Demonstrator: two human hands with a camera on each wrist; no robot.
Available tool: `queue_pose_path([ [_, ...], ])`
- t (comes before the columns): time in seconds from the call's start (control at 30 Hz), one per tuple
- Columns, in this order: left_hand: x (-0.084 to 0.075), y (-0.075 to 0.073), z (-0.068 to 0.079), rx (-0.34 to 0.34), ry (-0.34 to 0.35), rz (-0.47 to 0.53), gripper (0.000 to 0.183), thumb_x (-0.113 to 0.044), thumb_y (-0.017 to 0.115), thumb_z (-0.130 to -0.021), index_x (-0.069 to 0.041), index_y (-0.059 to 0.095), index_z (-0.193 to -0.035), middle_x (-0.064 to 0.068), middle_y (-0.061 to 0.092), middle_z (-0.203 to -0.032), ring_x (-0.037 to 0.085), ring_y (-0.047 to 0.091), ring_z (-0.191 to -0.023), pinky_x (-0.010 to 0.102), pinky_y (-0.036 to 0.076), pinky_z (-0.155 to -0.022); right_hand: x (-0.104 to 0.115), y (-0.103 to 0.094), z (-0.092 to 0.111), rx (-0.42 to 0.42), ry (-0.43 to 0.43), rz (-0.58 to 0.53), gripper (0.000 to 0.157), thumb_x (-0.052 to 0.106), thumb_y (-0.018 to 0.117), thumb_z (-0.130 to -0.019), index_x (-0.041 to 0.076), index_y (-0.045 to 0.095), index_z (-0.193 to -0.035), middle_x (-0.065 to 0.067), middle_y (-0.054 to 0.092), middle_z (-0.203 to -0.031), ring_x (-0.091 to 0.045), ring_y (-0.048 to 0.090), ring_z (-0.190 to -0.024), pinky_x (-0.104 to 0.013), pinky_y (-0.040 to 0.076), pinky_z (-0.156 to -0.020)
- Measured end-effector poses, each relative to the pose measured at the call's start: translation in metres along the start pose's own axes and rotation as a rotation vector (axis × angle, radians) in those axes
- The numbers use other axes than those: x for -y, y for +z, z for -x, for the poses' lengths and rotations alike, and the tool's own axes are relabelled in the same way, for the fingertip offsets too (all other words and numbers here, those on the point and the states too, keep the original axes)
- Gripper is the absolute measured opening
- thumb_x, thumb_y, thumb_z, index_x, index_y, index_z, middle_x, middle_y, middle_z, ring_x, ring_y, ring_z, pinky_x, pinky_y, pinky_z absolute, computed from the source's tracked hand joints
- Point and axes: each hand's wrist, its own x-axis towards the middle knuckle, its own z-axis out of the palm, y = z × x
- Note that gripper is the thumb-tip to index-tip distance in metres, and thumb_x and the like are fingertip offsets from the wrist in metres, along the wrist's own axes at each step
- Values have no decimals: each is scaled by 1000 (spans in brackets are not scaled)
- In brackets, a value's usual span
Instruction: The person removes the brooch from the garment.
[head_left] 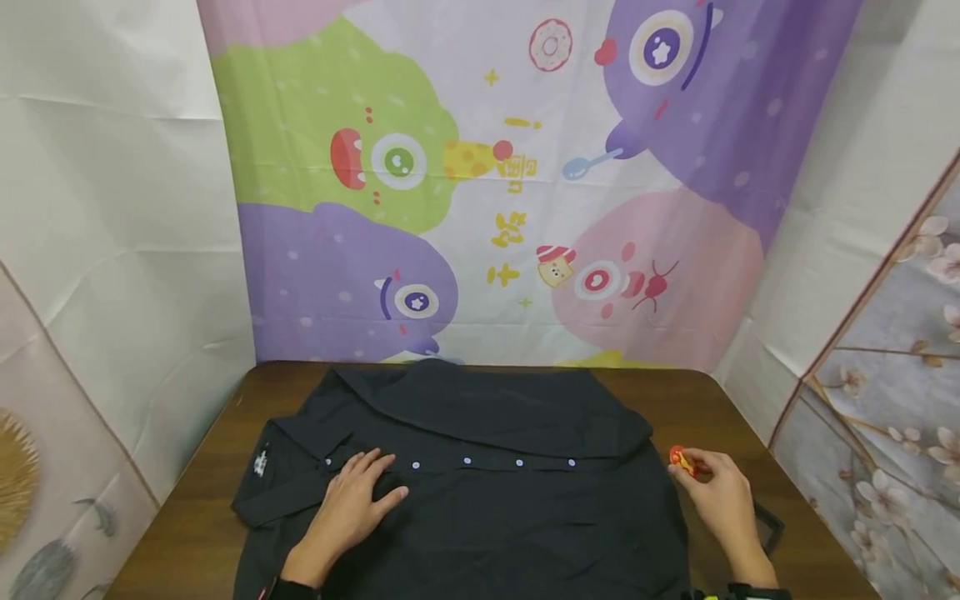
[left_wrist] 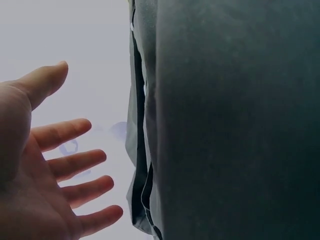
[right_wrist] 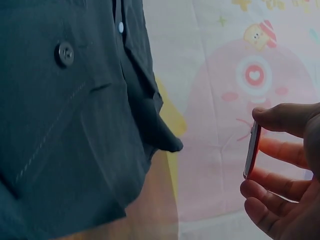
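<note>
A dark button-up shirt [head_left: 480, 517] lies spread on the table, its row of light buttons running across it. Over the left part of the button row is my left hand [head_left: 351, 500], fingers spread; the left wrist view shows this left hand [left_wrist: 45, 165] palm-side with a gap between it and the cloth. To the right of the shirt, my right hand [head_left: 716, 492] pinches a small flat red-and-yellow badge-like piece [head_left: 681, 460]. Seen edge-on in the right wrist view, the badge-like piece [right_wrist: 252, 150] is thin, held between thumb and fingers; its back is hidden.
The brown wooden table [head_left: 738, 433] shows on both sides of the shirt. A dark-edged flat object [head_left: 770, 527] lies partly hidden behind the right wrist. Behind the table hangs a cartoon-printed cloth [head_left: 510, 325]. A white patch [head_left: 260, 462] marks the shirt's left side.
</note>
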Motion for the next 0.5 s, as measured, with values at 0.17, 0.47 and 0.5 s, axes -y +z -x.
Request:
queue_pose_path([
  [0.17, -1, -2, -1, -8, 7, -16, 55, -39, 68, -89, -8, 58, -133, 22, 49, -144, 45, 39, -136, 70, 33, -101, -8, -6, 1, 15, 28, 17, 38, 18, 78, -83, -4, 69, -112, -29, 64, -113, -43, 66, -97, -58, 50, -81],
  [0.47, 1, -1, 0, -24, 35, -23, 55, -37, 69, -89, -5, 59, -132, 24, 50, -142, 46, 39, -137, 67, 32, -106, -22, -8, 2, -6, 33, 25, 36, 15, 79, -81, -5, 69, -109, -30, 63, -110, -45, 65, -95, -59, 47, -82],
  [0.5, 1, 0, 0, -26, 37, -21, 55, -37, 69, -88, -5, 59, -132, 24, 50, -142, 46, 39, -136, 67, 32, -106, -24, -8, 2, -7, 29, 27, 36, 15, 79, -81, -6, 69, -108, -31, 63, -110, -44, 65, -94, -59, 47, -81],
])
